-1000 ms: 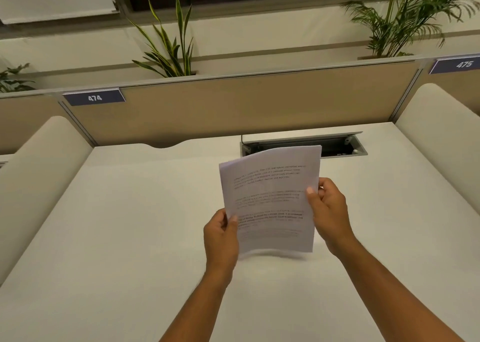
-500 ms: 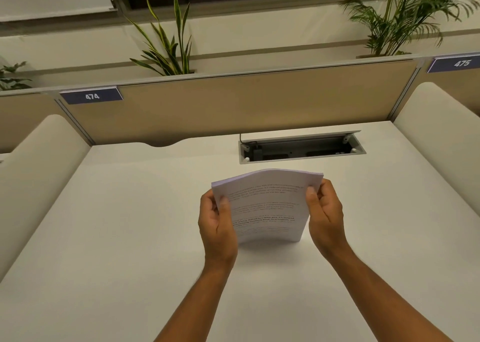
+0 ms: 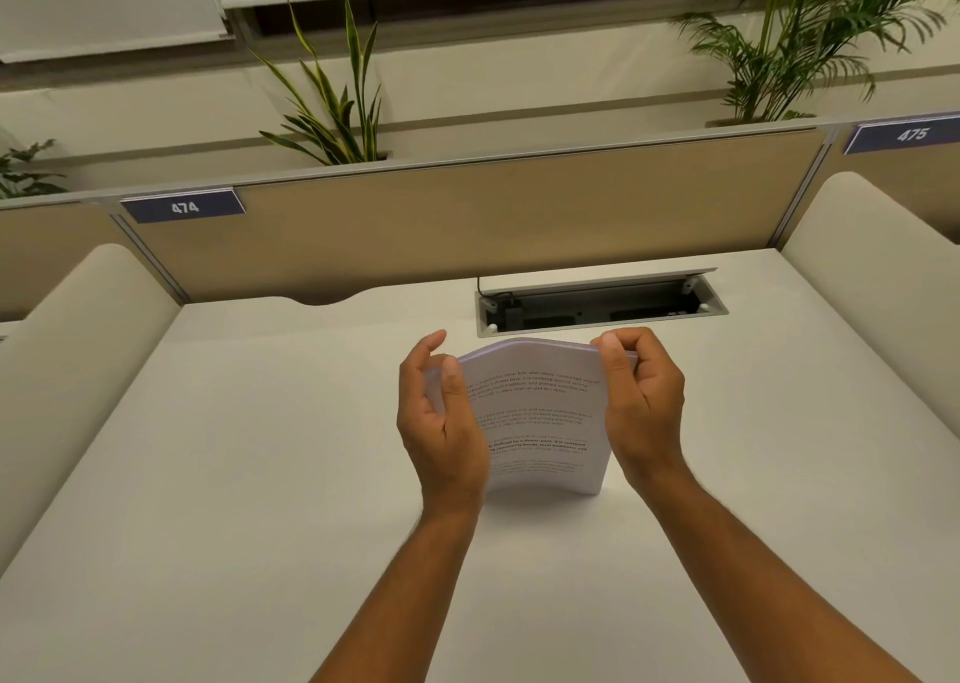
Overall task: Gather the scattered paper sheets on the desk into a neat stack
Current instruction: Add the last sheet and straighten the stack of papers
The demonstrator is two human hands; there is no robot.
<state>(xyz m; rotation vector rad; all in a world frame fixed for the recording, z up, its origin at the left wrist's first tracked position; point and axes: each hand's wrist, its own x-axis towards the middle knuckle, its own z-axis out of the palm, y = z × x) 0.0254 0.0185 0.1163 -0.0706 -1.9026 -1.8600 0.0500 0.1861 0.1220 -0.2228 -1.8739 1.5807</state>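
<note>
Head view: sheets (image 3: 540, 417) stood on edge on the worktop (image 3: 234, 474).
Left hand (image 3: 441, 422) and right hand (image 3: 641, 407) clamp the bowed stack's side edges, its lower edge on the worktop, just in front of the cable tray (image 3: 602, 300).

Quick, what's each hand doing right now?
Left hand: closed on the paper stack, left edge.
Right hand: closed on its right edge.

one paper stack (image 3: 540, 417), two hands, three plants, two number plates
</note>
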